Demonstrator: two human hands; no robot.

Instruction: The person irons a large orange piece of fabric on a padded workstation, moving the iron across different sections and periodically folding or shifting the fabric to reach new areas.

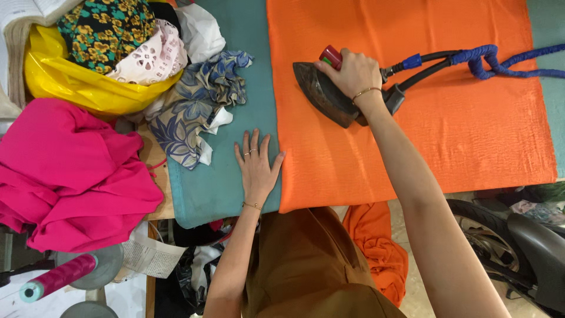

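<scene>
looking down from the head view, i see my right hand [353, 73] wrapped closed around the handle of a dark iron [323, 94], which sits flat on the orange cloth [459, 129] a little above the middle of the frame. the iron's pointed nose aims toward the upper left, and a red knob [331, 56] shows just beside my fingers. a black cord wrapped in blue [488, 59] runs from the iron's back end off to the upper right edge.

my left hand [256, 168] lies open and flat, fingers spread, on the teal cover of the counter [235, 106], with the thumb just touching the orange cloth's left edge. part of the orange cloth hangs off the counter's near side at lower centre.

in the left half of the frame sit a blue floral cloth [188, 115], a heap of pink fabric [65, 171] and a yellow bag [76, 82] stuffed with patterned pieces. a spool of pink thread [59, 275] lies at lower left.
</scene>
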